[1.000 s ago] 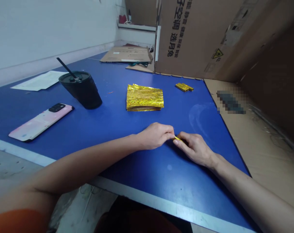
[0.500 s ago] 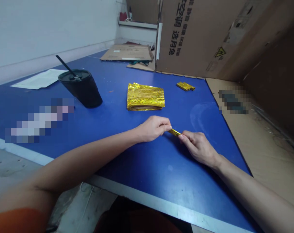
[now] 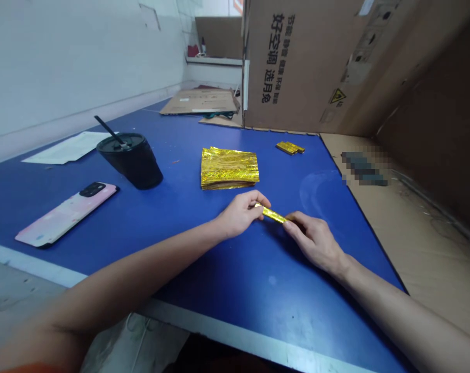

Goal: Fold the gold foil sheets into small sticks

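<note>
Head view: left hand (image 3: 239,214) and right hand (image 3: 317,242), fingers nearly closed, pinch opposite ends of a narrow gold strip (image 3: 274,215) on the near side of the gold stack (image 3: 229,169) (next move probably wants light, even pinches).

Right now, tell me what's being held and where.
A narrow folded strip of shiny gold foil, its ends pinched between the left hand and right hand.

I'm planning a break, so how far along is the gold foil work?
Apparently done: the small pieces near the cardboard. In hand: one gold strip, between the left hand and right hand. Apparently left: the stack of wider sheets, too tight to count.
</note>
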`<state>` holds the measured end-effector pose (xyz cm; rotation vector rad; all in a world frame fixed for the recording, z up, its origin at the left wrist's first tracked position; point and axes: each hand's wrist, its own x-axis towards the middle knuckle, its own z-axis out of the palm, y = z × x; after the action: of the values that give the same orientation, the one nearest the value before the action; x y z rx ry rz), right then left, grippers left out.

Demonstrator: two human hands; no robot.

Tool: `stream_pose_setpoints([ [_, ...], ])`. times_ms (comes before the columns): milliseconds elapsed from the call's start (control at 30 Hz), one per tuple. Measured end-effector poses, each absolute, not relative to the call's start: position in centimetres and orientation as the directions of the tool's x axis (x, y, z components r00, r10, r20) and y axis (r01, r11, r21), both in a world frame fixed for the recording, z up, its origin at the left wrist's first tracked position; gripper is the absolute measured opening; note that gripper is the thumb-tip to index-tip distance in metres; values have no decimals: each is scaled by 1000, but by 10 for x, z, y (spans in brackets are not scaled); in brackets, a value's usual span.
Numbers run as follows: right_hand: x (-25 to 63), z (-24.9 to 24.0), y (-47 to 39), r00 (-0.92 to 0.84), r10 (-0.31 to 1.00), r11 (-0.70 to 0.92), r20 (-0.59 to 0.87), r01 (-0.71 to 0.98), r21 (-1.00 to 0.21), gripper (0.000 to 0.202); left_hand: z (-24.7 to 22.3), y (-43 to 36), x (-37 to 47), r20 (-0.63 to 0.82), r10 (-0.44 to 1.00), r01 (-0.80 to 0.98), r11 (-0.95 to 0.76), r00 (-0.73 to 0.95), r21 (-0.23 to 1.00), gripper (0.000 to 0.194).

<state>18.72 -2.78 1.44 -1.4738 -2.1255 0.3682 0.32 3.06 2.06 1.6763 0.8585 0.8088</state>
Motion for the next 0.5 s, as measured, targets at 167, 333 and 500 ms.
stream_pose_setpoints([
  [167,187,15,-26,-276,953,282,125,660,-696,35,19,24,0,257,798,261,-453,544,853,15],
  [333,185,14,-28,-225,943,332,244,607,-722,33,17,17,9,92,848,9,-113,522,994,22],
  [500,181,14,-32,-242,942,334,234,577,-746,32,14,7,20,-35,832,-148,140,554,979,24],
])
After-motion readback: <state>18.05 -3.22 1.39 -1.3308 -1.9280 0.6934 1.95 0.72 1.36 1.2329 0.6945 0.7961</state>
